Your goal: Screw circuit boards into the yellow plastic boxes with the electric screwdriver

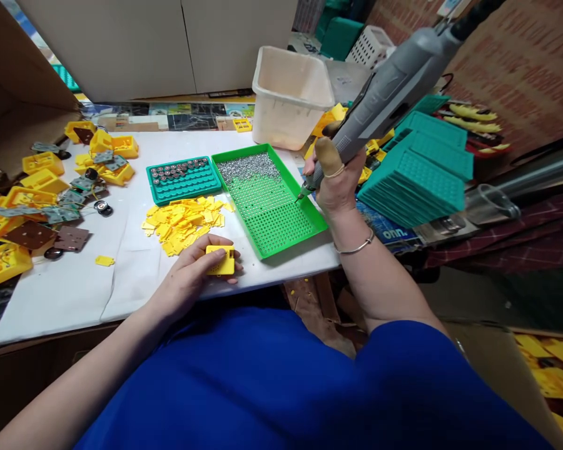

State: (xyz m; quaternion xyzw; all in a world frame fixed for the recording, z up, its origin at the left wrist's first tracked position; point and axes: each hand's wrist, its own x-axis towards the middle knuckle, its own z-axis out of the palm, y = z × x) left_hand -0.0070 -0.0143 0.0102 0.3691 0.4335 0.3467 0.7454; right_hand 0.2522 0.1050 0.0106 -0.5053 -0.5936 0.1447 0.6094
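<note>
A small yellow plastic case [224, 265] is gripped in my left hand [192, 267], thumb on top, near the front edge of the table. My right hand [340, 181], with a tan cover on a finger, is wrapped round a grey electric screwdriver [385, 87]. The tool tilts down to the left, its bit over the right side of a green perforated tray [281, 231]. Silver screws [251, 167] fill the far end of that tray. Left of it lie a heap of flat yellow pieces [182, 222] and a teal tray [187, 189] holding rows of small round brown parts.
Yellow housings [42, 181] with circuit boards and wires crowd the left side. A whitish plastic bin [291, 94] stands at the back. Stacked teal trays [415, 169] sit on the right, beside a metal tube [530, 165]. A cardboard box [28, 69] rises at far left.
</note>
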